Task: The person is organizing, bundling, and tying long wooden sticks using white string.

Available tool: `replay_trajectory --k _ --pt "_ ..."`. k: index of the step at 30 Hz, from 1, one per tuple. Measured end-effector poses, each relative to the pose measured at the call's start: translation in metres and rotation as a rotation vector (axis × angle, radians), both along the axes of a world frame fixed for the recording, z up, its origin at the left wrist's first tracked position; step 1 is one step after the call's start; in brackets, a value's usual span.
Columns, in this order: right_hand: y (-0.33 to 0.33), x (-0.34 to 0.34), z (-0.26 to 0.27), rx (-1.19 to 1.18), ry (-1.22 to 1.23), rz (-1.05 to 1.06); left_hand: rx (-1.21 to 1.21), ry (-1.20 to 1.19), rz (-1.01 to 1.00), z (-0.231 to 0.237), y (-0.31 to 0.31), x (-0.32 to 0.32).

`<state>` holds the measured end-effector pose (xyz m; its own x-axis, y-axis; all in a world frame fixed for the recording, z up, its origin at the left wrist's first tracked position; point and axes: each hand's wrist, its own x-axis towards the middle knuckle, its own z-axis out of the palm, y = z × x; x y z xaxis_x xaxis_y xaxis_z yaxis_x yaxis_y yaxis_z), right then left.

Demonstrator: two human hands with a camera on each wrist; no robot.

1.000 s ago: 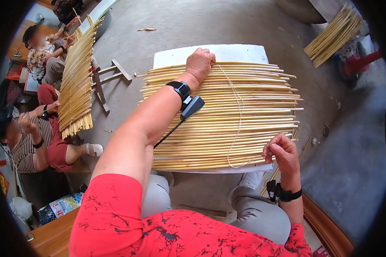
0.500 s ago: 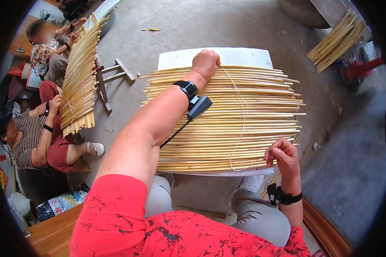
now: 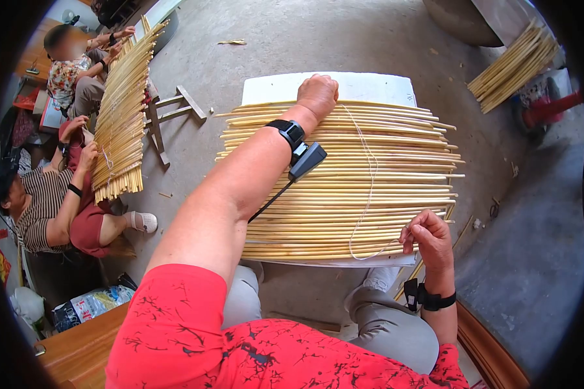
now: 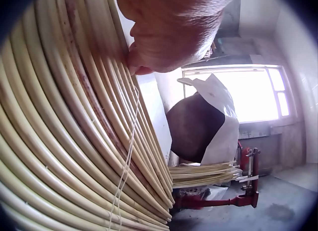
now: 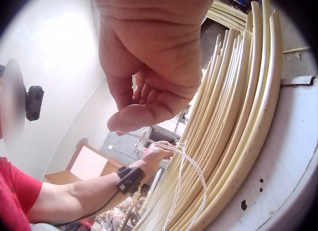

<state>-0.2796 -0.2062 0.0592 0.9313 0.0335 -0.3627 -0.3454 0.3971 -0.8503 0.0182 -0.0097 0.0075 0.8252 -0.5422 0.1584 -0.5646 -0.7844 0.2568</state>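
Pale, thin plant stalks (image 3: 331,188) lie side by side as a mat on a white board (image 3: 370,84). My left hand (image 3: 318,96) reaches over them to the far edge, fingers curled down at the outermost stalks; in the left wrist view the left hand (image 4: 171,29) hides most of what its fingertips hold. Close to those fingertips, a thin white thread (image 3: 372,165) starts and hangs in a loose doubled loop across the mat toward me. At the near right corner my right hand (image 3: 429,236) pinches the thread's end between thumb and fingers; in the right wrist view the doubled thread (image 5: 191,164) trails from the pinch.
Two people sit at the left by another stalk mat (image 3: 122,110) on a wooden stand (image 3: 169,117). A stalk bundle (image 3: 512,65) lies at the back right beside a red metal piece (image 3: 551,109). Bags (image 3: 91,308) lie at the lower left.
The mat and my hands shift slightly right and down in the head view, mostly as the view moves. My hands keep their grips. The striped-shirt person's hands have moved to their mat.
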Motion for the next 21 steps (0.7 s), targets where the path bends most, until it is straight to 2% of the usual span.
replay_trajectory --k 4,6,10,16,21 --pt "0.000 0.001 -0.001 -0.007 -0.006 -0.009 0.011 0.017 0.006 0.004 -0.001 0.001" --pt "0.000 0.000 -0.004 -0.003 -0.016 -0.007 0.020 0.121 0.018 0.006 -0.002 0.003" --pt "-0.001 -0.001 -0.007 -0.005 -0.024 -0.003 0.015 0.186 0.040 0.006 -0.001 0.004" --pt "0.000 -0.001 -0.005 -0.011 -0.017 -0.009 0.046 0.022 -0.040 -0.003 0.000 0.006" --pt "0.002 0.000 -0.005 -0.023 -0.009 -0.004 -0.039 -0.122 -0.077 -0.007 0.006 -0.001"
